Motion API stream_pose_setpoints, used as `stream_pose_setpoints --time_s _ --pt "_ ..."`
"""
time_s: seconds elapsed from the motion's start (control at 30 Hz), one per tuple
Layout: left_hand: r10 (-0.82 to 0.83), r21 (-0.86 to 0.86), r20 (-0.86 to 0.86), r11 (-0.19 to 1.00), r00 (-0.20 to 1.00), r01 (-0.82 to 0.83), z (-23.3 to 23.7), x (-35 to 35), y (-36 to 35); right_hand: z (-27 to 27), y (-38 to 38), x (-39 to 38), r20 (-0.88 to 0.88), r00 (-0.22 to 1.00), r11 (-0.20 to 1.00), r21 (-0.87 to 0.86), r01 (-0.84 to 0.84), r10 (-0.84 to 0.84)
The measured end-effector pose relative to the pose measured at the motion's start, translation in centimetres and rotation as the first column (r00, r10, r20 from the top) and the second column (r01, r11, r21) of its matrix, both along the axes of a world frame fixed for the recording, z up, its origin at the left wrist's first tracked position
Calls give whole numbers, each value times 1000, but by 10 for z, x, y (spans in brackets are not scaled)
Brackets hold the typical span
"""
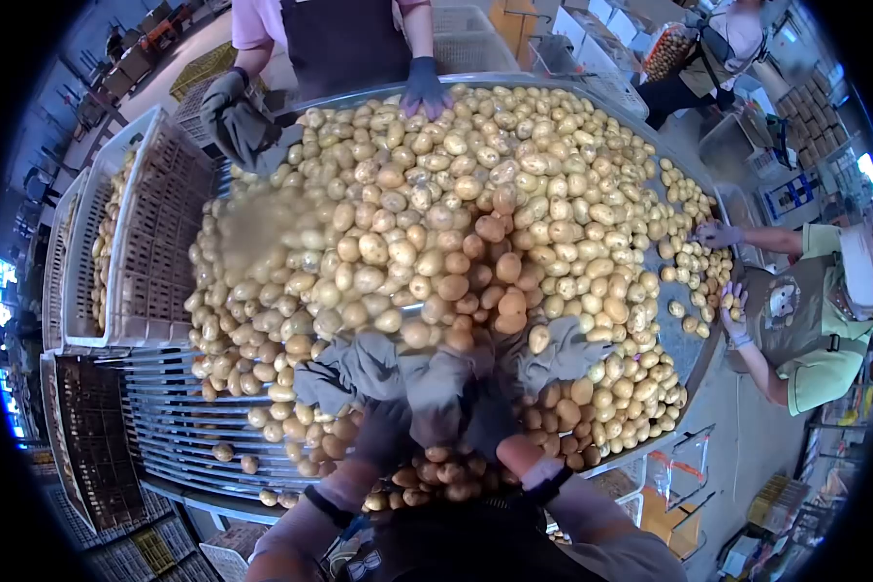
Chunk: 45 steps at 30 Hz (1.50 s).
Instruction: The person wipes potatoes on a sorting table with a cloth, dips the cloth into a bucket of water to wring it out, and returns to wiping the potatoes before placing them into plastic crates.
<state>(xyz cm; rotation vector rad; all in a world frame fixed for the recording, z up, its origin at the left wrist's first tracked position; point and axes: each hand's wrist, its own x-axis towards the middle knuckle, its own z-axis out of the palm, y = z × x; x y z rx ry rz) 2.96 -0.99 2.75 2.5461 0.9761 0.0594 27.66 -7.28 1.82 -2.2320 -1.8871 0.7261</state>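
A grey cloth [436,383] lies bunched across the near part of a big heap of potatoes [398,252], its folds spreading out to both sides. My left hand [385,433], in a dark glove, is closed on the cloth's near left part. Closed on the same cloth a little to the right is my right hand [490,424], also in a dark glove. Folds of cloth hide most of the fingers on both hands. Between my forearms and my body sit more potatoes, in shadow.
Across the table, a person's gloved hand [425,89] rests on the heap; the other holds a grey cloth [242,121]. At right, another person's gloved hand [735,308] handles potatoes. White crates [131,228] stand left, above a brown crate [92,436] beside the metal slats [204,412].
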Motion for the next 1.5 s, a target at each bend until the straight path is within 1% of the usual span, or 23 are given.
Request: stream_pose_setpoints --time_s 0.07,0.17,0.2,0.33,0.37,0.4,0.43,0.47,0.5,0.53,0.57,0.63,0.73,0.83,0.93,1.03,1.17,1.23,1.27,1.33,1.37,1.47,1.5 --pt "-10 -95 -104 995 995 1 2 31 32 25 62 14 -111 970 955 -232 185 -215" --pt "292 -334 -38 898 956 -287 53 101 92 -47 116 44 -250 923 926 170 338 -291" --pt "234 -135 -225 954 946 -268 21 114 106 -62 130 52 -277 919 923 184 337 -280" --pt "293 82 -19 953 956 -291 5 109 92 -20 140 57 65 994 951 304 62 -85" --pt "242 177 -47 957 969 -230 -1 102 80 -15 131 52 140 989 997 74 28 -38" --pt "179 -111 -57 977 982 -184 12 88 70 -15 124 49 211 977 988 -153 12 21" --pt "103 65 74 992 992 -108 -1 64 50 -21 111 45 266 960 927 -374 19 88" --pt "-2 242 181 969 984 -42 -17 35 23 -7 66 35 376 899 970 -176 -168 224" --pt "-64 353 -60 932 996 81 -18 6 -3 7 22 24 547 788 938 19 -347 281" --pt "-50 53 -55 997 997 53 28 -3 -22 -7 -12 33 273 923 936 150 -317 269" --pt "53 -107 73 993 996 -45 48 -24 -38 4 -24 36 273 923 936 147 -319 271" --pt "-47 -3 53 999 997 47 69 -60 -46 48 -49 37 -11 965 918 311 -246 263" --pt "84 -344 274 939 958 16 93 -76 -32 26 -50 54 -239 968 938 348 16 72" --pt "170 -22 351 985 921 -173 89 -50 1 53 -8 54 -31 999 821 571 6 14" --pt "47 266 276 956 960 -124 63 -16 32 47 7 37 16 989 872 469 -138 147" --pt "122 162 55 978 991 -129 45 -8 31 32 9 40 92 960 888 366 -278 263" --pt "204 64 157 974 966 -216 63 -36 19 20 -31 64 44 994 931 350 -108 99" --pt "232 137 359 945 904 -297 56 -63 7 45 -54 66 -209 947 928 233 292 -245" --pt "274 177 389 915 880 -363 57 -80 2 52 -56 64 -207 948 929 233 286 -240" --pt "367 211 421 850 829 -483 58 -108 -10 61 -61 56 -258 928 709 600 371 -267" --pt "424 206 422 816 801 -540 56 -121 -18 65 -63 53 -256 928 711 597 371 -269" --pt "479 259 632 610 609 -749 99 -145 -26 79 -47 43 -359 927 645 683 342 -111" --pt "493 159 762 486 420 -859 102 -158 -23 89 -40 37 -356 927 641 686 345 -118"
